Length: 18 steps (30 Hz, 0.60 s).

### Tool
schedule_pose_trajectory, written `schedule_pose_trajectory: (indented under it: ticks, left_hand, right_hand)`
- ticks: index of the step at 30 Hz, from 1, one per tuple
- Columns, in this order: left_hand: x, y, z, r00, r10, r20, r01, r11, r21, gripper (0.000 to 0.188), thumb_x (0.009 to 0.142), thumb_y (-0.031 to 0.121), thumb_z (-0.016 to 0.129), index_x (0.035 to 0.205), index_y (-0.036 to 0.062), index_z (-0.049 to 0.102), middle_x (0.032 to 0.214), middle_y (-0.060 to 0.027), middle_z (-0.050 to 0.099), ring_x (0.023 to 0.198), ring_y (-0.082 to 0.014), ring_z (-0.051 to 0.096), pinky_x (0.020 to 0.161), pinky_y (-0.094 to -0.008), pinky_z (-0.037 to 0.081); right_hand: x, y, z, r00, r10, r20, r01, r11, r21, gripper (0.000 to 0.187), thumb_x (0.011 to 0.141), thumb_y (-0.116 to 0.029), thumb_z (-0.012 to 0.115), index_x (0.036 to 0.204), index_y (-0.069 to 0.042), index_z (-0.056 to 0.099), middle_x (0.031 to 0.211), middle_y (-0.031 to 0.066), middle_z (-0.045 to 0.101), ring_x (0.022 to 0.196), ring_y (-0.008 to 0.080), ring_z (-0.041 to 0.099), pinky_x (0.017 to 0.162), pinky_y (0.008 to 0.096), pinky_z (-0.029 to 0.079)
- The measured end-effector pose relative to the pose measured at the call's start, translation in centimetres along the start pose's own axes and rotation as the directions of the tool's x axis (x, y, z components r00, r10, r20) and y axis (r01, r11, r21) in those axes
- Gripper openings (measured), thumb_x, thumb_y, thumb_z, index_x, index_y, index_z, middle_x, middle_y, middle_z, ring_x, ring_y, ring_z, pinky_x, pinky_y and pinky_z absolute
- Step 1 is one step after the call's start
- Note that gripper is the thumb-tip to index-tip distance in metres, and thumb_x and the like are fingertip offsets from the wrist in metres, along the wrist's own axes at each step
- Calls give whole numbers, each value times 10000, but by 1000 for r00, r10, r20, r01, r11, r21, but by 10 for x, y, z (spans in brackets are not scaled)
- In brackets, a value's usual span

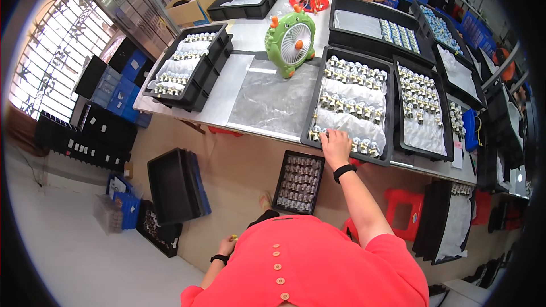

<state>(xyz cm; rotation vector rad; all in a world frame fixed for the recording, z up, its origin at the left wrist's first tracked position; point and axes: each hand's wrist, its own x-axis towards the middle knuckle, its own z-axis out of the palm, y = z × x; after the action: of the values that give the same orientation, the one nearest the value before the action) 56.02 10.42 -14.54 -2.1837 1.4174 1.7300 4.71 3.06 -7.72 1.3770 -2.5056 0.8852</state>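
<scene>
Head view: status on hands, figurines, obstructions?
Right hand at front row of figurines in black tray, grip unclear. Left hand low, holding small yellow item. Green fan beside tray, clear of right hand.

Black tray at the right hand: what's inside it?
Rows of small figurines with white sheets between them. The right hand covers part of the nearest row, and anything beneath the sheets is hidden.

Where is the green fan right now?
In the head view, the green fan stands on the table above centre, slightly right, just left of the tray where the right hand is reaching in.
</scene>
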Motion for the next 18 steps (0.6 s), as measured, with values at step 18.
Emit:
schedule_pose_trajectory:
  ticks: [18]
  left_hand:
    - [55,-28,-5,998,32,53,-27,994,-105,399,846,97,586,1221,-17,511,969,-98,641,836,-157,607,740,-271,488]
  right_hand:
    - [2,-6,-6,1000,-11,27,12,1000,-8,300,844,-349,572,962,-83,646,941,67,637,958,259,542,858,411,374]
